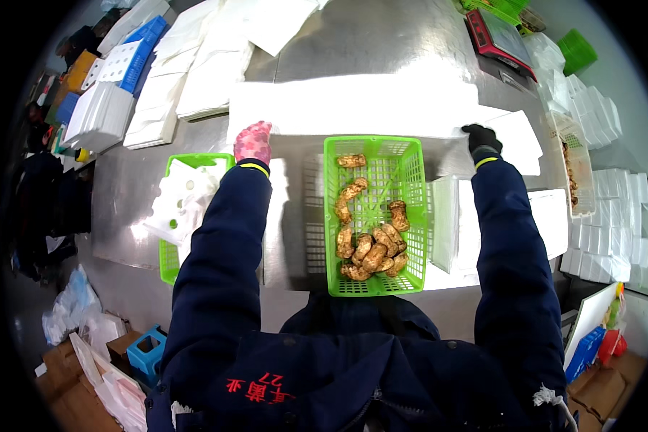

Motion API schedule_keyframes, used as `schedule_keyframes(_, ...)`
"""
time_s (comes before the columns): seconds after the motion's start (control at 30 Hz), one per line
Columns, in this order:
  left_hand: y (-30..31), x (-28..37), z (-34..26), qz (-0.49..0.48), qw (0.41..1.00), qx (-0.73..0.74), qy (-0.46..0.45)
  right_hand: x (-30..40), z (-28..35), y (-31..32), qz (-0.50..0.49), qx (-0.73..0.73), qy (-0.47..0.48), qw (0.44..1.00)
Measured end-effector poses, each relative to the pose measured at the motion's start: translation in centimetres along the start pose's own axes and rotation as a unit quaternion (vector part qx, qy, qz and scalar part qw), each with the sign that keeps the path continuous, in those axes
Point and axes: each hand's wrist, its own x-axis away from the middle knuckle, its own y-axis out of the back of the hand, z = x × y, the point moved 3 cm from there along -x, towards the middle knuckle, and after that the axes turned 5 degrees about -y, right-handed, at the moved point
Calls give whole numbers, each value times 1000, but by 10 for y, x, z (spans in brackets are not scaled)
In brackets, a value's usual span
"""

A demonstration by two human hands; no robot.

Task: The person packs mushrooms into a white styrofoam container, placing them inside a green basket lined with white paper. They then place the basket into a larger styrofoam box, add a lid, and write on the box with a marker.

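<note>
A long white sheet (356,105) stretches across the steel table in front of me. My left hand (252,142), in a pink patterned glove, grips its near left corner. At the near right corner, my right hand (483,141) in a black glove pinches the sheet's edge. Between my forearms stands a green plastic basket (423,216) with slotted walls. Several thick brown mushrooms (375,256) lie inside, most of them heaped at the near end. The sheet's far edge merges with glare on the metal.
Stacks of white sheets (213,81) lie at the far left. A green basket (168,264) with perforated white pieces sits by my left arm. White foam boxes (447,221) are beside my right arm. A red scale (499,40) stands at the far right of the steel table (324,51).
</note>
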Motion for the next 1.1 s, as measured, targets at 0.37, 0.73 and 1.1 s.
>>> schedule_keyframes(0.37,-91,36,5,253,965,-62,-39,117,-95,100,36,-224,-7,974)
schedule_keyframes(0.73,64,48,-175,22,883,469,18,223,-71,15,56,-90,-11,994)
schedule_keyframes(1.1,92,66,-311,201,741,641,0,218,-73,134,-243,-327,162,899)
